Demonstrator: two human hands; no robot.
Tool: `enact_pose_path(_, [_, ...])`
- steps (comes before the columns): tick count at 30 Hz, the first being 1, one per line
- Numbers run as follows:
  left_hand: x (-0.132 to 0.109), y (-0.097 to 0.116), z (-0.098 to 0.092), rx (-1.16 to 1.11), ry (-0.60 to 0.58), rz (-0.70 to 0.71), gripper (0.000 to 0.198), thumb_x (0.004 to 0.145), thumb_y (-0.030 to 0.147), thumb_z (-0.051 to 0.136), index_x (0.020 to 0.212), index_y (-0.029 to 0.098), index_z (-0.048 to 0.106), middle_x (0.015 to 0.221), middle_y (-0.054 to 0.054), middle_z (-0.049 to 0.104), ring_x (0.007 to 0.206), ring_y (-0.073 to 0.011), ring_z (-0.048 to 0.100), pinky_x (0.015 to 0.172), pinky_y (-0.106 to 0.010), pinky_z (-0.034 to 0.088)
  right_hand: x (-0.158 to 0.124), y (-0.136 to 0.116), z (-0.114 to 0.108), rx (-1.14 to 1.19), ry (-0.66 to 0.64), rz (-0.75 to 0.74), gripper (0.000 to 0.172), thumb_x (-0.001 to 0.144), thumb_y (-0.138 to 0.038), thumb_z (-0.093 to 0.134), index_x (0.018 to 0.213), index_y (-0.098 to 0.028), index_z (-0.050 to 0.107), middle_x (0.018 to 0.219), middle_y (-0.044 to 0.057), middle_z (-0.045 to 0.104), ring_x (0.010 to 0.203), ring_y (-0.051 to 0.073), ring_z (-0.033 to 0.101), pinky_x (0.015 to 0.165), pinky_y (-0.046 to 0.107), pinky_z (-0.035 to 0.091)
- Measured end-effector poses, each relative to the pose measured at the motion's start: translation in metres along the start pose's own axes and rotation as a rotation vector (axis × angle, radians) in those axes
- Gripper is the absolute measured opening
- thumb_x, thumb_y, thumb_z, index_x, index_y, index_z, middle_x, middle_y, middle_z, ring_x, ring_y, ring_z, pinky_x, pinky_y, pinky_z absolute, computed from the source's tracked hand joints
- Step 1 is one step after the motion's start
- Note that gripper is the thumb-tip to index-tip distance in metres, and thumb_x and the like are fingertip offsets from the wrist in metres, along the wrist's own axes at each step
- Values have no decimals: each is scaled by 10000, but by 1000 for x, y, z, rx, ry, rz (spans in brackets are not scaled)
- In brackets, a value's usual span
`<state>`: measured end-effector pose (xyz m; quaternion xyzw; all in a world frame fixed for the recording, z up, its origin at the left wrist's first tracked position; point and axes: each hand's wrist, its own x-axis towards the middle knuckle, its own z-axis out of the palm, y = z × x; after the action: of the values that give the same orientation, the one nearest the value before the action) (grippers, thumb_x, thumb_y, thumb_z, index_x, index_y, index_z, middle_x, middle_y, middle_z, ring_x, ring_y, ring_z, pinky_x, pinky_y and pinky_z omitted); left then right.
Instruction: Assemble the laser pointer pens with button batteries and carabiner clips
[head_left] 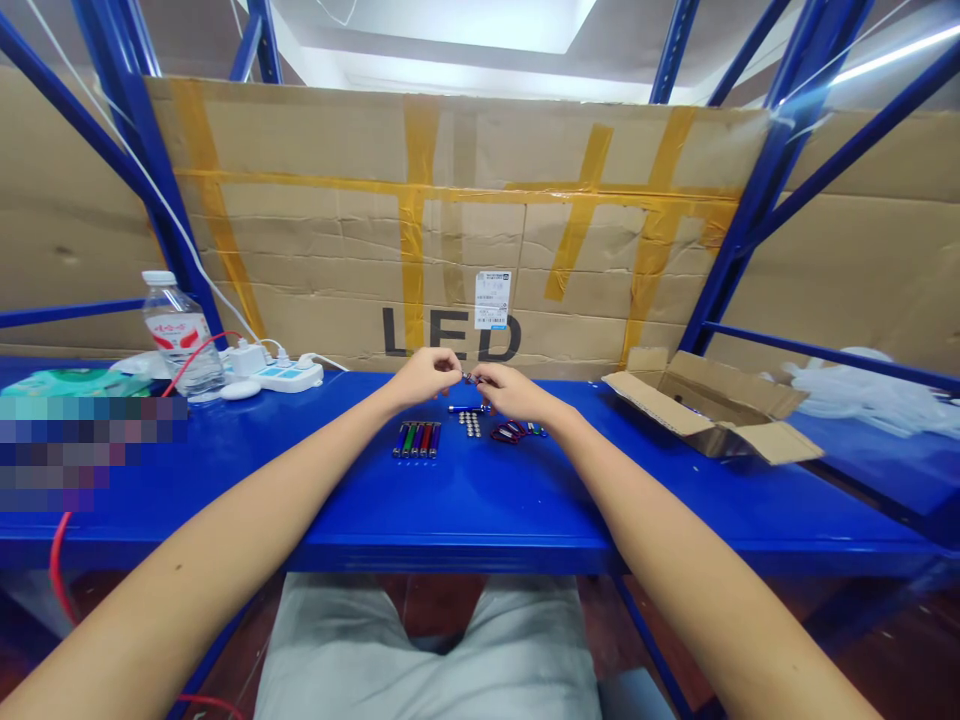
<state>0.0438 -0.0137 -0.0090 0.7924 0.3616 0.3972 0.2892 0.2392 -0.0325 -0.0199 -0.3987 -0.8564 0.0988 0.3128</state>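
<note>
Small part (469, 378): one, dark with a hint of red, exact kind too small to tell; between the two hands, up and to the right of the row of tubes, the landmark for all entries below

Left hand (429, 376): beyond the row of tubes; fingers curled, tips pressed together on the near side of the small part, apparently pinching it

Right hand (516, 391): beyond and right of the row; fingers bent in, pinching the small part from its other side

Step in hand, as judged: two-handed fine handling of that part; the next move calls for a steady pinch and exact alignment of both fingertips, without brushing the pieces below

Row of tubes (417, 440): blue, green, red and purple, side by side on the desk (352, 500)

Loose blue tube (463, 409): lying crosswise, beyond and right of the row

Silver discs (470, 424): small, set out in columns, just right of the row

Dark red pieces (508, 433): heaped, farther right of the row

Open carton (724, 410): flaps out, well right of the row

Power strip (289, 374): white, left of the row and beyond it
</note>
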Motion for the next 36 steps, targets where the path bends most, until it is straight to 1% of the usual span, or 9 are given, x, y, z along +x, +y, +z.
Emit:
enact_pose_path(5, [-1,-7,8,-68,-12,-14,51,763,141,557,722,145,589,482,32,559,407,-71,495,445,-188,387,3,6,0,-95,-14,-59,274,893,-77,434,986,-155,679,950,92,657,907,202,569,812,307,410])
enact_pose_path(9, [-1,-7,9,-66,-3,-27,72,778,144,555,717,145,594,482,31,562,401,-74,504,448,-196,398,2,6,1,-105,-5,-102,339,901,-70,418,1067,-172,695,918,86,627,904,204,552,827,320,412])
enact_pose_path(12, [-1,-5,9,-82,-18,-37,87,779,133,548,703,148,588,480,36,553,399,-75,504,441,-198,401,0,4,3,-69,29,-128,336,895,-77,417,1093,-174,670,894,74,577,892,199,533,834,331,416])
enact_pose_path(14, [-1,-4,10,-99,-20,-38,87,775,127,548,703,148,592,489,36,551,417,-81,524,437,-198,406,-1,4,5,-19,87,-138,295,860,-109,493,1120,-174,617,941,66,546,893,192,526,833,333,424])
enact_pose_path(17, [-1,-1,9,-128,-10,-44,82,771,124,550,710,147,599,510,30,558,448,-92,553,434,-201,421,-2,4,5,21,189,-150,259,776,-129,584,1027,-182,548,949,45,512,855,181,511,788,320,427])
enact_pose_path(21, [-1,1,9,-121,-26,-38,83,772,122,550,712,144,602,507,24,568,437,-87,540,441,-204,423,0,6,3,9,253,-190,149,750,-101,549,844,-200,489,836,19,498,785,173,485,738,308,400])
enact_pose_path(24, [-2,1,8,-117,-50,-8,77,781,141,560,718,143,604,496,23,568,423,-79,517,445,-200,407,0,7,3,44,241,-198,128,752,-112,560,824,-197,495,815,15,507,754,165,485,716,301,394])
enact_pose_path(31, [-5,0,7,-98,-64,105,74,785,206,590,748,145,606,493,37,542,449,-78,502,477,-199,391,-1,6,1,59,213,-141,15,802,-167,583,803,-171,598,806,24,552,746,160,512,714,300,397])
enact_pose_path(36, [-4,-2,6,52,-50,178,72,774,216,580,769,153,616,567,33,564,531,-95,524,521,-210,393,1,5,1,37,164,-119,139,868,-168,531,780,-163,638,766,29,571,759,161,539,743,301,408])
